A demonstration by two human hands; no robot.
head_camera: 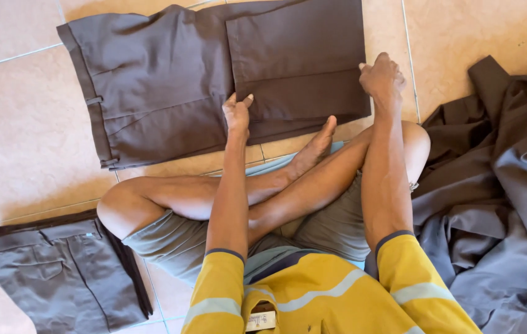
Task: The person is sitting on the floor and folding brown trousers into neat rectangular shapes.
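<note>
Yellow sleeves [313, 291] nearest lens; person seated cross-legged on tiled floor [22, 111]. Left hand [237, 114] flat, fingers extended, pressing folded brown trousers [214, 74] at fold's near edge. Right hand [382, 77] curled, pinching folded leg's right corner. Folded grey trousers [65, 272] lower left; heap of brown garments [498, 179] right.

Two hands [237, 114] [382, 77], one spread trousers [152, 80], one folded pair [59, 272], one heap [498, 185].

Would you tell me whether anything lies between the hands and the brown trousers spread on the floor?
Nothing visible does: the left hand and right hand both already rest on the folded brown trousers.
</note>
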